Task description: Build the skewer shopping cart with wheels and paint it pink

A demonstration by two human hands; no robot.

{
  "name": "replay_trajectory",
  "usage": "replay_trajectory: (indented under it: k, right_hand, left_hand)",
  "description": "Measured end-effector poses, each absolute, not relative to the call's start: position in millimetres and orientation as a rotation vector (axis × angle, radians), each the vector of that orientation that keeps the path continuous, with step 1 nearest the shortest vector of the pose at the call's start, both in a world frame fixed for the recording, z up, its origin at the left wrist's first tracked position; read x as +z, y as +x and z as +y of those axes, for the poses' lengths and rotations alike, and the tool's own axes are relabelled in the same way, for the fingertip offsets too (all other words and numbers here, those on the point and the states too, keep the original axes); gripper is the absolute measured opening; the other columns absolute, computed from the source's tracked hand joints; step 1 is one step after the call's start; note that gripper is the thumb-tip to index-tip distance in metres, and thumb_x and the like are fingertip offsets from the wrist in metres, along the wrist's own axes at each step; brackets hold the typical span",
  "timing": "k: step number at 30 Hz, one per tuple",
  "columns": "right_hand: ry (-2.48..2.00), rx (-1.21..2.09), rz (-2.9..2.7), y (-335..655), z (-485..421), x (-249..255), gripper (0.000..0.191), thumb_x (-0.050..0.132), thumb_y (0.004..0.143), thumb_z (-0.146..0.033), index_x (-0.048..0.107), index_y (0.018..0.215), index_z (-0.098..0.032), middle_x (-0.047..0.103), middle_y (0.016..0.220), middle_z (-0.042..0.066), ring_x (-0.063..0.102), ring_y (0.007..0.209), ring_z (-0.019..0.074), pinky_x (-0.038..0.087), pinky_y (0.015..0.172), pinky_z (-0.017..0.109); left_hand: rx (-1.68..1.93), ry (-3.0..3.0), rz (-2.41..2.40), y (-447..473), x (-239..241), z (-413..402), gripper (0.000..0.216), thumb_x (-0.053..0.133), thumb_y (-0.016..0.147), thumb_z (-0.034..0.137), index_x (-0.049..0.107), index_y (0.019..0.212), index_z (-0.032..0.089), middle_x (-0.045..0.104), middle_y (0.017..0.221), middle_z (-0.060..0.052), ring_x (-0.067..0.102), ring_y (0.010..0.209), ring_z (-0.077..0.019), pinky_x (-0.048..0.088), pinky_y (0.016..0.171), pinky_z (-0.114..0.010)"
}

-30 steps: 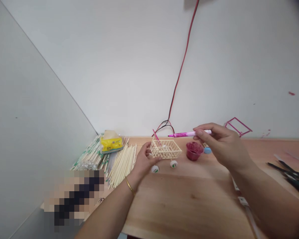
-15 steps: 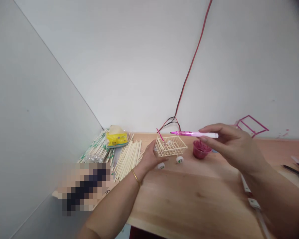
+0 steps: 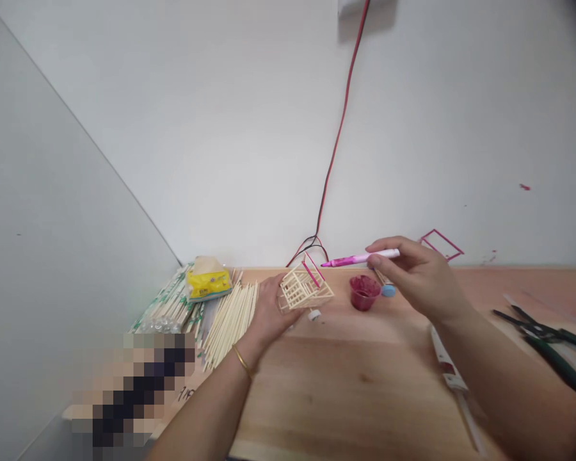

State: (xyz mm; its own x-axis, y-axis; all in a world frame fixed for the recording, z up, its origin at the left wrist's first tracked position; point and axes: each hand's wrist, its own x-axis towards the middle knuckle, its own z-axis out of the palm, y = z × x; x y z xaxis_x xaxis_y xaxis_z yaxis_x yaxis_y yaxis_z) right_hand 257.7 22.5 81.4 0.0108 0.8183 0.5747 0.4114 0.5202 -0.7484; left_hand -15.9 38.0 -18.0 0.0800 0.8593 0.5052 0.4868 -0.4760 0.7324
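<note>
My left hand (image 3: 270,307) grips the near left side of a small cart made of thin wooden sticks (image 3: 307,291), tilting it above the table. The cart has a white round wheel (image 3: 313,315) underneath, and one magenta-coloured stick (image 3: 311,274) stands out at its top. Between the thumb and fingers of my right hand (image 3: 408,272) is a marker pen (image 3: 360,258) with a magenta front and a white rear end. Its tip points left, close to the magenta stick; whether they touch I cannot tell.
A cup of magenta paint (image 3: 365,304) stands right of the cart, beside a blue-capped item (image 3: 388,291). Loose wooden sticks (image 3: 230,323) and a yellow packet (image 3: 208,285) lie left. Green-handled pliers (image 3: 547,336) and a slim white tool (image 3: 446,362) are right. A magenta stick frame (image 3: 441,244) leans against the wall.
The cart has been turned and tilted in my left hand, so its magenta stick faces the pen. The pen's tip is nearer to the cart. My view has shifted to the right.
</note>
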Motion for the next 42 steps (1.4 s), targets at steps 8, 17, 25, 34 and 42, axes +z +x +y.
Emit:
replay_trajectory:
  k: [8,17,25,34,42]
  right_hand:
    - [-1.047,0.428,-1.546,267,23,83,0.017,0.068,0.083,-0.040,0.068,0.090,-0.025,0.065,0.072,0.001,0.057,0.059,0.0149,0.043,0.050,0.027]
    - [-0.996,0.331,-1.685,267,24,80,0.017,0.063,0.088,-0.040,0.066,0.093,-0.024,0.065,0.077,0.000,0.057,0.063,0.0128,0.043,0.057,0.027]
    - [-0.980,0.331,-1.757,267,23,81,0.019,0.061,0.089,-0.041,0.065,0.094,-0.023,0.061,0.068,-0.001,0.054,0.059,0.0127,0.040,0.054,0.027]
    - [-1.022,0.314,-1.826,265,22,84,0.017,0.060,0.089,-0.040,0.064,0.092,-0.023,0.062,0.062,-0.003,0.056,0.054,0.0122,0.042,0.053,0.026]
    - [-0.996,0.275,-1.945,266,18,86,0.015,0.060,0.090,-0.038,0.065,0.090,-0.024,0.068,0.073,0.000,0.061,0.064,0.0143,0.044,0.058,0.027]
  left_hand:
    - [1.386,2.545,1.426,-22,-4,32,0.063,0.073,0.073,0.026,0.047,0.131,0.022,0.058,0.120,-0.011,0.039,0.126,-0.0329,0.028,0.111,-0.051]
    - [1.251,2.726,1.547,-21,-5,27,0.065,0.067,0.075,0.018,0.042,0.136,0.020,0.055,0.118,-0.011,0.036,0.131,-0.0326,0.029,0.112,-0.055]
    - [1.271,2.748,1.548,-21,-6,28,0.065,0.066,0.075,0.018,0.042,0.136,0.018,0.055,0.118,-0.012,0.036,0.130,-0.0326,0.030,0.112,-0.054]
    - [1.298,2.729,1.552,-21,-5,29,0.061,0.066,0.075,0.018,0.044,0.132,0.019,0.055,0.119,-0.011,0.037,0.130,-0.0330,0.031,0.112,-0.054]
    - [1.384,2.697,1.563,-26,-7,34,0.065,0.067,0.074,0.019,0.041,0.133,0.020,0.053,0.125,-0.012,0.038,0.130,-0.0339,0.030,0.111,-0.056]
